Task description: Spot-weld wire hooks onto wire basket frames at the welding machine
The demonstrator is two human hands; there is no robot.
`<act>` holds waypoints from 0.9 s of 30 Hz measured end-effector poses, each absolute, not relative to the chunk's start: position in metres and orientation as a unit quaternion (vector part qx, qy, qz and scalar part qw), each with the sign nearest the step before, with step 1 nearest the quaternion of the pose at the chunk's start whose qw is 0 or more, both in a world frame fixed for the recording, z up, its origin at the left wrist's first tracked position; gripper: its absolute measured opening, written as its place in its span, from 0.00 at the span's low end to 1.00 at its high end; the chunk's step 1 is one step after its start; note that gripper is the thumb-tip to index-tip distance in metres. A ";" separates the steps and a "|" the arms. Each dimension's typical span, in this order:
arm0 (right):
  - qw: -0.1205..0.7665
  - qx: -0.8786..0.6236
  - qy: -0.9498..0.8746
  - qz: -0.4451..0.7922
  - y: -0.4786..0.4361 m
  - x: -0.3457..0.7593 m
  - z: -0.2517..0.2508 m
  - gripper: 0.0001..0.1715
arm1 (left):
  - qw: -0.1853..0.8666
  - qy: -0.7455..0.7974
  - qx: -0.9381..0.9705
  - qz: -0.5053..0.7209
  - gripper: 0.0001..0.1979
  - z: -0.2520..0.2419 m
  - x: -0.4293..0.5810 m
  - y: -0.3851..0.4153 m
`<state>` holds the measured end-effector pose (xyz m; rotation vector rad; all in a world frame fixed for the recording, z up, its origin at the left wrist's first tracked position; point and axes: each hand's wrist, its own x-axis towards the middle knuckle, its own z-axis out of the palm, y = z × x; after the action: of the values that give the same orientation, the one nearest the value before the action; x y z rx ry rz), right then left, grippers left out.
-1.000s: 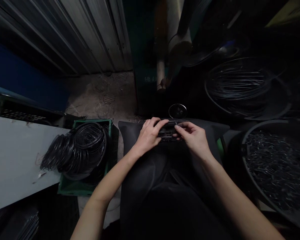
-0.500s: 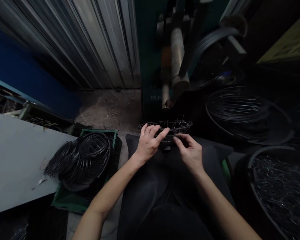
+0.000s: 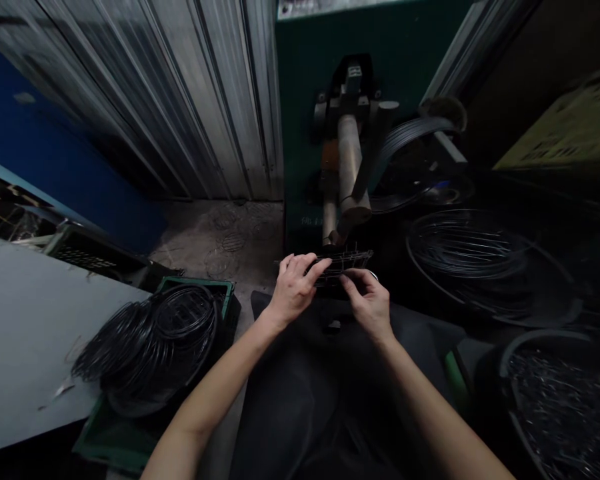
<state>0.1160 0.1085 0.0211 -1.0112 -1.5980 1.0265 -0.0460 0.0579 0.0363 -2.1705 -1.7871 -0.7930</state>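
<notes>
A dark wire basket-like frame [image 3: 353, 258] is held between my hands, just under the rods of a green welding-type machine [image 3: 353, 167]. My left hand [image 3: 297, 287] grips its left part, fingers curled over the wires. At the near right edge, my right hand [image 3: 370, 300] pinches it between thumb and fingers; whether a small wire piece is also in that pinch I cannot make out. The lower of the machine's two rods [image 3: 330, 227] ends close above the wire frame. Much of the frame is hidden behind my fingers and in shadow.
To the left, a green crate [image 3: 225, 287] bears a heap of round wire grids [image 3: 165, 333] beside a grey board [image 3: 35, 333]. A tub of wire rings [image 3: 475, 253] and a bin of small wire pieces [image 3: 570, 400] stand right. Wire grids lie on the floor [image 3: 260, 260].
My hands have brought the wire frame in under the machine's rods, tilting it so that it looks flatter. The view has tipped upward, showing more of the machine.
</notes>
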 end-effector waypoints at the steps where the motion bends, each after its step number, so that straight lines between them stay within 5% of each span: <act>1: 0.478 -0.413 -0.654 0.417 0.111 0.115 0.020 0.14 | 0.115 -0.609 -0.737 -0.269 0.29 0.036 -0.046 0.060; 27: 0.480 -0.408 -0.690 0.356 0.138 0.113 -0.004 0.13 | 0.140 -0.579 -0.726 -0.342 0.26 -0.001 -0.048 0.094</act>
<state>0.1134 0.1384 -0.0038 -0.9952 -1.6832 0.8691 -0.0480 0.0940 -0.0008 -2.0981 -1.6738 -0.9885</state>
